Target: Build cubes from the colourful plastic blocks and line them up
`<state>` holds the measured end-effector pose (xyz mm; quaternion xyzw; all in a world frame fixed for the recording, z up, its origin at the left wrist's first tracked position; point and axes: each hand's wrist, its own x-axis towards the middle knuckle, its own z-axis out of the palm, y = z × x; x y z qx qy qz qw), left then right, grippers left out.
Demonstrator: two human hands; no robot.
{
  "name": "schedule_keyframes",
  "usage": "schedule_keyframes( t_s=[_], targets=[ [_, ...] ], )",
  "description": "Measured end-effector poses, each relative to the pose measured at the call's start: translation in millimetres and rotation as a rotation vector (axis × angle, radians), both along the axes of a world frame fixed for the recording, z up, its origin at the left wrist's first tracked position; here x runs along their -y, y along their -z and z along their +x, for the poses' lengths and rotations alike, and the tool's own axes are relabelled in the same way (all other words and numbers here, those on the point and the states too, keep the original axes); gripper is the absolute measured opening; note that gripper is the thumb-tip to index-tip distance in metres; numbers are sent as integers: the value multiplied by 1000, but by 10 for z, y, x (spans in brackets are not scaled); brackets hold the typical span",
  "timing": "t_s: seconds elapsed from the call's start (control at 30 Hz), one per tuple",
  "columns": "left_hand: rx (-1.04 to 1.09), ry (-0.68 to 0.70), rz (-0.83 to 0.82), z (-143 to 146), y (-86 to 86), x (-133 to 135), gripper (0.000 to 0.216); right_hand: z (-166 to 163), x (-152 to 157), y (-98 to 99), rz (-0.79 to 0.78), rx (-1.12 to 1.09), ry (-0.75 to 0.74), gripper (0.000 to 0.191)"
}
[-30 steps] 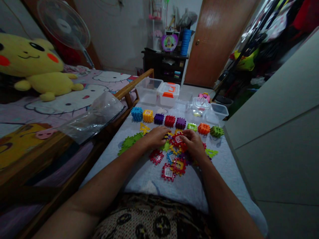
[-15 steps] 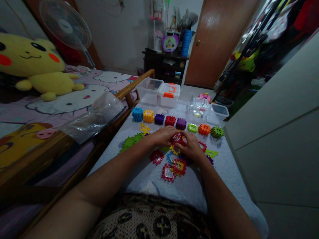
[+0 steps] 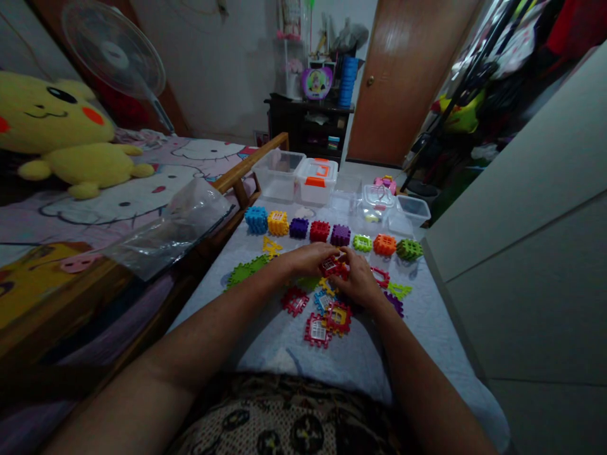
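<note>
My left hand [image 3: 318, 259] and my right hand [image 3: 356, 277] meet over the middle of the cloth, fingers curled around a red interlocking tile [image 3: 329, 265] with a pale window insert. Part of that tile is hidden by the fingers. Just below my hands lie a yellow toothed piece [image 3: 327, 285], a blue window tile [image 3: 324, 302] and a red tile with a yellow window [image 3: 338, 317]. This last one overlaps a red tile with a white window [image 3: 317, 330]. To the left, another red tile [image 3: 294, 301] rests by itself.
Stacked tiles sorted by colour form a row behind my hands, from a blue stack [image 3: 257, 220] to a green stack [image 3: 410, 249]. Green tiles [image 3: 246, 270] lie left; purple tiles [image 3: 394, 304] lie right. Clear plastic boxes [image 3: 317, 183] stand at the back. A wooden bed rail [image 3: 246, 170] borders the left.
The whole view has shifted slightly, so most things appear a little further left. My fingers have moved closer together around the red tile, which stays between both hands.
</note>
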<state>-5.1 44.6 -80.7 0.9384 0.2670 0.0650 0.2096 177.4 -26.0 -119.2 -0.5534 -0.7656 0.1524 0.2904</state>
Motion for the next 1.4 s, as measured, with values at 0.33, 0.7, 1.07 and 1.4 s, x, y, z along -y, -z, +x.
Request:
schedule_keyframes(
  t_s=[0.33,0.7,1.07,1.4],
  targets=[
    [-167,-56,100,78,-86,26,51,179,14,-8,13,-109,8,71],
    [-154,18,62,175,-24,-36,48,214,-10,-74,116,-294,126,65],
    [-247,-25,161,219,-66,15,38,214,4,-106,125,-343,148,62],
    [-166,-233,257,-69,-490,-412,42,213,13,-115,144,-393,189,61]
  ],
)
